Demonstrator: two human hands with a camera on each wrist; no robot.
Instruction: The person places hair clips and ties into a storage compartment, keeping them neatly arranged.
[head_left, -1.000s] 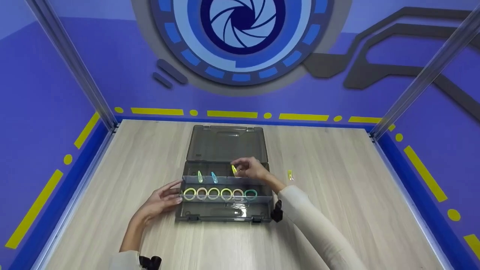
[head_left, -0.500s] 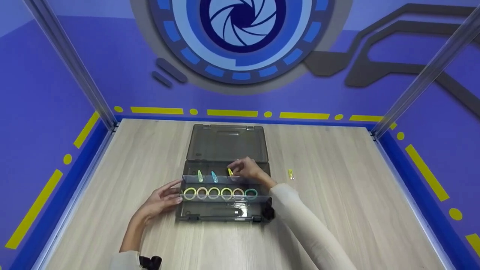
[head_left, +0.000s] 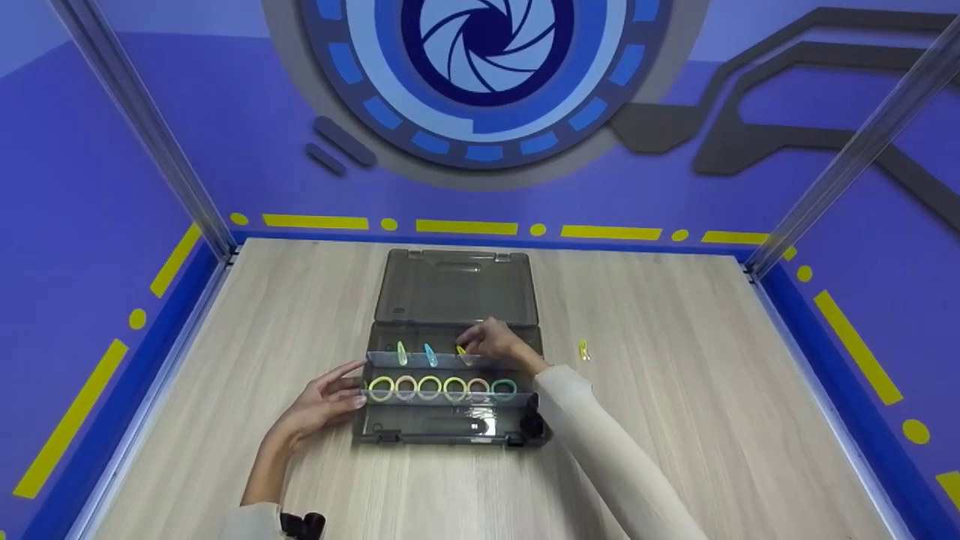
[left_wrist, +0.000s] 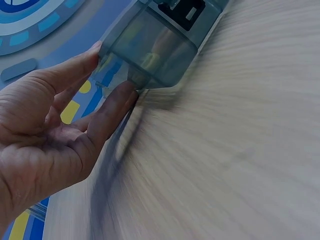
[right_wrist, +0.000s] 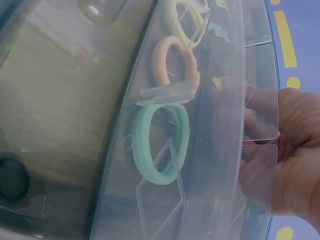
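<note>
A smoky see-through compartment box [head_left: 409, 424] lies with its lid [head_left: 456, 292] folded back. My left hand [head_left: 322, 405] touches its left wall with thumb and fingers extended; the left wrist view shows these fingertips [left_wrist: 125, 92] against the plastic. Over the back compartment, my right hand [head_left: 491, 339] pinches a yellow hair clip [head_left: 461, 350], lowered behind the divider and partly hidden. To its left, a light green hair clip [head_left: 402, 353] and a blue hair clip [head_left: 430, 355] stand in that compartment. Several hair ties, including a teal one [right_wrist: 141, 145], line the middle compartment.
Another yellow hair clip [head_left: 583, 349] lies on the wooden table [head_left: 660, 390] to the right of the box. Blue panels [head_left: 480, 195] enclose the table at the back and sides, with metal posts [head_left: 847, 165] at the corners.
My right hand has moved slightly left and lowered the yellow hair clip into the back compartment. My left hand stays at the box's left wall.
</note>
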